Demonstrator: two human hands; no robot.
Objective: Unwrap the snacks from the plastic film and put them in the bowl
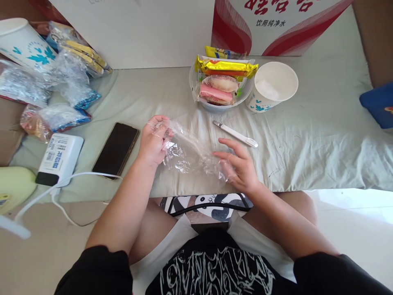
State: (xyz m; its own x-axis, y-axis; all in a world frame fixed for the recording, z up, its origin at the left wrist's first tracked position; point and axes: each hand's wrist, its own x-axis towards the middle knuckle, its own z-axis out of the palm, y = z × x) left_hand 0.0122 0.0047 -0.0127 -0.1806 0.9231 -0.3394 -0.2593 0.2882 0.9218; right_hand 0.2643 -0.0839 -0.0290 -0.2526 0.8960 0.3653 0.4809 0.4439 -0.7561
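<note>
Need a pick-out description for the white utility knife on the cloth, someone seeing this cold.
Start at the clear bowl of wrapped snacks at the back of the grey cloth. Just in front of it, beyond the right hand, lies the utility knife. It is the only slim white stick there, lying diagonally and untouched.

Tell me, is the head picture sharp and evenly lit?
Head view: daylight is soft and even; the floor at lower right is washed out; the clear plastic bag between left hand and right hand glints; edges bend, fisheye-like.
</note>
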